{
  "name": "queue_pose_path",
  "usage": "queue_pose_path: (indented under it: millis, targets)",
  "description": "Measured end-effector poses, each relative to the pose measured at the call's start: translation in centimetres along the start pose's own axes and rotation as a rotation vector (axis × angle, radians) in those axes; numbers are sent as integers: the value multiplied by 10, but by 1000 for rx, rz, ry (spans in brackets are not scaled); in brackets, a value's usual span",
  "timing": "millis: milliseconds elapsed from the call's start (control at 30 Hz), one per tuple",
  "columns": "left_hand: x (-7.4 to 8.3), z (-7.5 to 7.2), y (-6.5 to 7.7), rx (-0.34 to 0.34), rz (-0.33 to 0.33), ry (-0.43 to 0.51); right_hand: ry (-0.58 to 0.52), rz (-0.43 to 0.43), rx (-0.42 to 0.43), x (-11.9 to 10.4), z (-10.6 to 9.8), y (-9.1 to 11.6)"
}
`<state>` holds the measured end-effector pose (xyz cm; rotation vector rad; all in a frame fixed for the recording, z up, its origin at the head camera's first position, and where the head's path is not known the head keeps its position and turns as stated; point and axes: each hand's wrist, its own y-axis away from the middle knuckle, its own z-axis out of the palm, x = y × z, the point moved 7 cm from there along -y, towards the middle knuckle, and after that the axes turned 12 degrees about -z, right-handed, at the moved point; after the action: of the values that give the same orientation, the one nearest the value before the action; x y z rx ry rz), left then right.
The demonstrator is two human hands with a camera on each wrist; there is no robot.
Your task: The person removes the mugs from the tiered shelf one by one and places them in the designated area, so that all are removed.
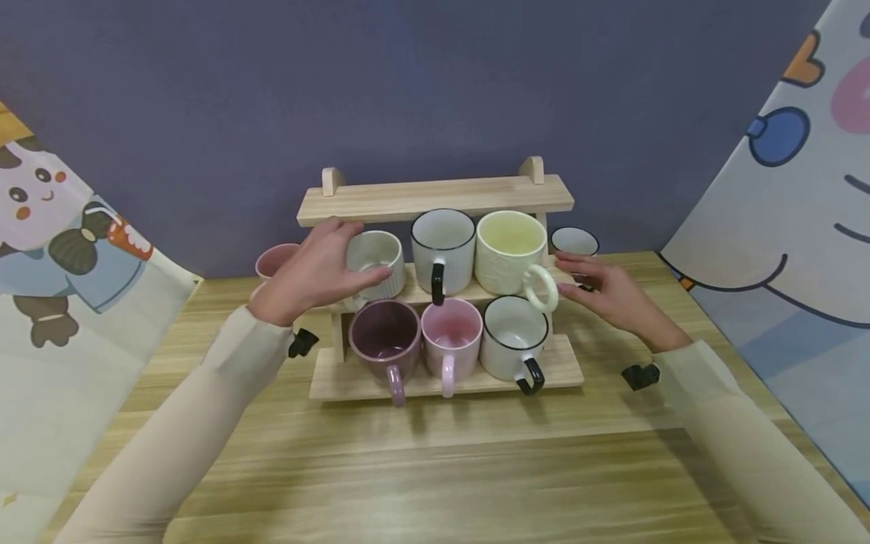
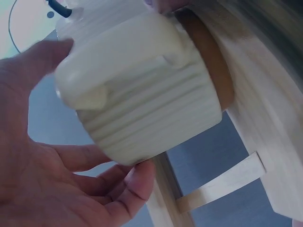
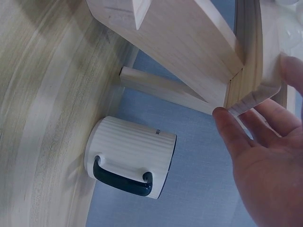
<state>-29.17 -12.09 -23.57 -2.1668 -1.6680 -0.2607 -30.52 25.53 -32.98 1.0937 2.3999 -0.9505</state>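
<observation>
My left hand (image 1: 309,268) grips a ribbed off-white mug (image 2: 156,109) at the left of the middle shelf. In the left wrist view the thumb lies near its rim, with curled fingertips against its side. A stepped wooden rack (image 1: 435,198) carries the mugs. My right hand (image 1: 605,293) holds the right end of its middle shelf between thumb and fingers. Next to the ribbed mug stand a white mug with a black handle (image 1: 443,253) and a pale yellow mug (image 1: 499,264). Below are a purple mug (image 1: 377,349), a pink mug (image 1: 451,344) and a black-rimmed white mug (image 1: 506,340).
A pink mug (image 1: 272,261) stands behind my left hand, left of the rack. On the right, a white ribbed mug with a dark handle (image 3: 132,151) stands on the wood-grain table (image 1: 408,476). A dark blue wall (image 1: 435,91) rises behind; printed cartoon cloths flank the sides.
</observation>
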Motion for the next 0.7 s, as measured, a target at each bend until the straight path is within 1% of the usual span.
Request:
queue_pose_path:
  millis: [200, 300, 400, 467, 600, 700]
  targets:
    - [-3, 0, -1, 37, -30, 9, 0, 11, 0, -1, 1, 0]
    - [-7, -4, 0, 74, -42, 24, -6, 16, -4, -1, 2, -1]
    - [-10, -14, 4, 119, -55, 37, -5, 11, -5, -1, 2, 0]
    - [-13, -22, 8, 138, -66, 38, 1, 3, -4, -1, 1, 0]
    - [-17, -37, 17, 150, -72, 18, 5, -7, -3, -1, 0, 1]
    - [-24, -46, 26, 156, -78, 9, -1, 0, -4, -1, -1, 1]
